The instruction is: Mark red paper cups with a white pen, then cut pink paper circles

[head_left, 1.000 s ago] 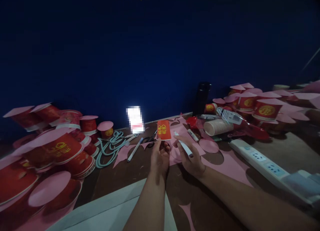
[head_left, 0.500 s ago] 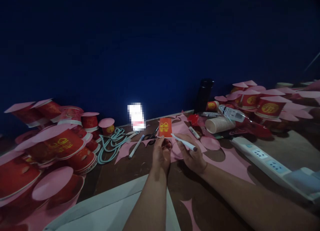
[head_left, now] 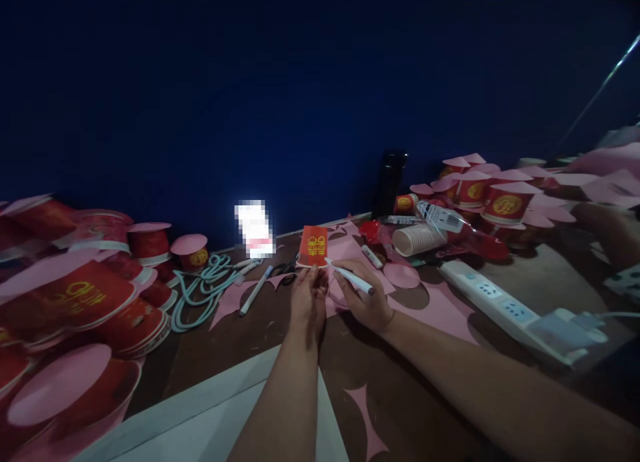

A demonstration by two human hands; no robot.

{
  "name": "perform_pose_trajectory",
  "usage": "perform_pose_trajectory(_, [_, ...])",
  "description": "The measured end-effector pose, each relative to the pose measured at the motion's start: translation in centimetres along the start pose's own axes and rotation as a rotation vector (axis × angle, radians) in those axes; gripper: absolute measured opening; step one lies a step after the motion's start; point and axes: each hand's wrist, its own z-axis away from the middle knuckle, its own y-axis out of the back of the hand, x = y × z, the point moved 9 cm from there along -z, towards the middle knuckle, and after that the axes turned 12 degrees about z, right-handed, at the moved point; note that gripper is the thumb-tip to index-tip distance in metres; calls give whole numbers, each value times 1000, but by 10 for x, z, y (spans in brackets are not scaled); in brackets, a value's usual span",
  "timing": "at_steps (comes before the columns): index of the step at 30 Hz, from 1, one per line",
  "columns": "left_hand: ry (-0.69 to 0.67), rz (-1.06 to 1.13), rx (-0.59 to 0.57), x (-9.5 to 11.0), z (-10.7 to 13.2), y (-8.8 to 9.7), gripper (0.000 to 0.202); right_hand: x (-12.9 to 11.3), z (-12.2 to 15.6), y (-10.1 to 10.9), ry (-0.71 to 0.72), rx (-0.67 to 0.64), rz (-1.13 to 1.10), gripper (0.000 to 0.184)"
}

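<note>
My left hand (head_left: 307, 301) is closed on a red paper cup (head_left: 315, 244) with gold double characters; its white rim is turned toward me. In my right hand (head_left: 367, 295) is a white marker pen (head_left: 355, 280) with a dark rear end. The pen's front tip is at the lower right edge of the cup, and I cannot tell whether it touches. Beneath the hands lies cut pink paper (head_left: 347, 249) with round holes. A second marker pen (head_left: 256, 291) rests on the table left of my left hand, beside dark-handled scissors (head_left: 286, 275).
Red cups with pink paper discs (head_left: 193, 250) crowd the left, and more stand at the back right (head_left: 507, 205). Around are a coiled cable (head_left: 187, 315), a glowing blurred screen (head_left: 255, 229), a black bottle (head_left: 390, 182), stacked paper cups (head_left: 417, 239) and a power strip (head_left: 493, 302).
The view has turned right, so everything sits further left. A blurred shape like another person's arm has appeared at the right edge. Both hands keep their holds on cup and pen.
</note>
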Motion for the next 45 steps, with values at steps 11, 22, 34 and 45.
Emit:
perform_pose_trajectory(11, [6,-149,-77,-4,9,-14,21,8,2,-4,33,-17,122,25])
perform_pose_trajectory(22, [-9,-195,-124,-4,11,-20,18,7,2,0,67,16,169,27])
perform_pose_trajectory(34, [-26,-193,-128,-5,9,-19,15,2,0,3,77,42,179,24])
perform_pose_trajectory(45, [-28,-217,-152,-4,11,-21,16,6,0,2,45,31,166,23])
